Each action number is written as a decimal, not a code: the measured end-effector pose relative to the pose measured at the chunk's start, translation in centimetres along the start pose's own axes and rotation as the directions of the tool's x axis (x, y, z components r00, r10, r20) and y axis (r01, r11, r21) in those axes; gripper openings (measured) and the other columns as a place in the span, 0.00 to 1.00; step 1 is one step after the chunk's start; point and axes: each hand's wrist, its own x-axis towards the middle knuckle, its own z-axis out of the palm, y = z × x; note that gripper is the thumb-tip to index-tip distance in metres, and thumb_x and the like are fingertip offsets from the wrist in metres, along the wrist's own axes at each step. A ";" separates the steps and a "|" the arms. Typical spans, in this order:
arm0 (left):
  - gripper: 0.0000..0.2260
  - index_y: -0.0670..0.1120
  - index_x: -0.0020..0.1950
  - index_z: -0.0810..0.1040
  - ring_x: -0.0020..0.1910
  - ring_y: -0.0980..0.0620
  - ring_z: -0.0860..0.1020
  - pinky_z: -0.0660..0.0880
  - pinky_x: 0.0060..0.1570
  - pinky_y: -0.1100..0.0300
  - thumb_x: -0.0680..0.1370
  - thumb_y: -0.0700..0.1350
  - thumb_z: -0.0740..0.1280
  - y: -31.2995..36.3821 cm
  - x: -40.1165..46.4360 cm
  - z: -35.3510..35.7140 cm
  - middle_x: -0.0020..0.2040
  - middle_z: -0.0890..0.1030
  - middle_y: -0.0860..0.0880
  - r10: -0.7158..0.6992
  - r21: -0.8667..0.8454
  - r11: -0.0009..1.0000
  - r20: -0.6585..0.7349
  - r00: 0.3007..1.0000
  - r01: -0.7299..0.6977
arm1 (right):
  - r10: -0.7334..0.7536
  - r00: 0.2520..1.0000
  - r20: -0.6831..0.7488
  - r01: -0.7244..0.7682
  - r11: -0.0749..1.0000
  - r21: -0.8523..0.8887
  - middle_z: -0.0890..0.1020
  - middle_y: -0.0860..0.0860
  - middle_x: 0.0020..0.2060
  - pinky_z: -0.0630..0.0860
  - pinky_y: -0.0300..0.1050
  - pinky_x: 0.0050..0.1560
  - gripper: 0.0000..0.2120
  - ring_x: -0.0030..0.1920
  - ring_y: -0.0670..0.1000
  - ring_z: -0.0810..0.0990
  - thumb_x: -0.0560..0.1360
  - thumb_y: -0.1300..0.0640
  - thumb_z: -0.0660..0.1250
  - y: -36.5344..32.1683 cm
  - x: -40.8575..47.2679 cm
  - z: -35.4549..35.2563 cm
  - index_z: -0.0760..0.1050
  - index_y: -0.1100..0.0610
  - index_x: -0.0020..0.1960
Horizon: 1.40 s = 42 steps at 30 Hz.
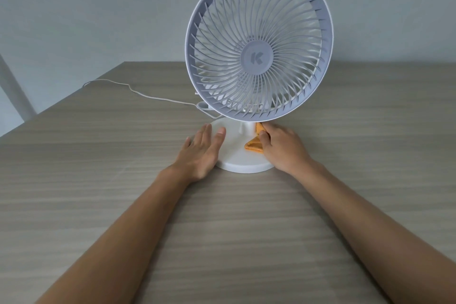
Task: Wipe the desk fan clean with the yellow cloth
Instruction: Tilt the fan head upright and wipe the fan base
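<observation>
A white desk fan [257, 44] stands upright on the wooden table, its round grille tilted back a little above a round white base [237, 158]. My left hand [201, 150] lies flat with straight fingers on the left side of the base. My right hand [281, 148] grips the folded yellow-orange cloth [255, 143] and holds it against the fan's short neck and the right side of the base. Most of the cloth is hidden under my fingers.
The fan's thin white cable [138, 92] trails from behind the fan leftward across the table [98, 205] to its left edge. A plain grey wall rises behind the table. A pale slanted bar [14, 86] stands beyond the table's left corner.
</observation>
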 end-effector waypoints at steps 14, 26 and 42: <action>0.34 0.55 0.77 0.55 0.76 0.56 0.55 0.48 0.75 0.55 0.76 0.68 0.37 -0.2 -0.2 -1.0 0.77 0.59 0.55 -0.020 -0.327 0.945 -0.049 0.999 0.003 | -0.376 0.926 -0.012 0.364 0.887 0.286 0.83 0.51 0.62 0.72 0.37 0.63 0.15 0.61 0.50 0.81 0.77 0.61 0.65 -4.9 -7.6 -0.7 0.80 0.55 0.62; 0.42 0.63 0.66 0.71 0.73 0.54 0.64 0.51 0.75 0.49 0.62 0.82 0.40 -1.3 -0.7 -2.6 0.71 0.72 0.57 -0.181 -0.716 0.695 -0.088 0.980 0.064 | -0.080 0.997 -0.013 0.081 0.986 0.143 0.82 0.49 0.47 0.83 0.50 0.47 0.16 0.45 0.51 0.83 0.75 0.65 0.58 -8.0 0.4 2.4 0.78 0.49 0.54; 0.37 0.55 0.73 0.65 0.74 0.48 0.63 0.56 0.66 0.57 0.74 0.71 0.37 -0.7 -0.6 -1.8 0.75 0.66 0.52 -0.144 -0.477 0.878 -0.192 0.971 0.036 | -0.369 0.919 0.142 0.298 0.881 0.367 0.81 0.46 0.62 0.66 0.28 0.68 0.17 0.65 0.38 0.76 0.77 0.69 0.64 -4.5 -6.4 -2.8 0.83 0.55 0.59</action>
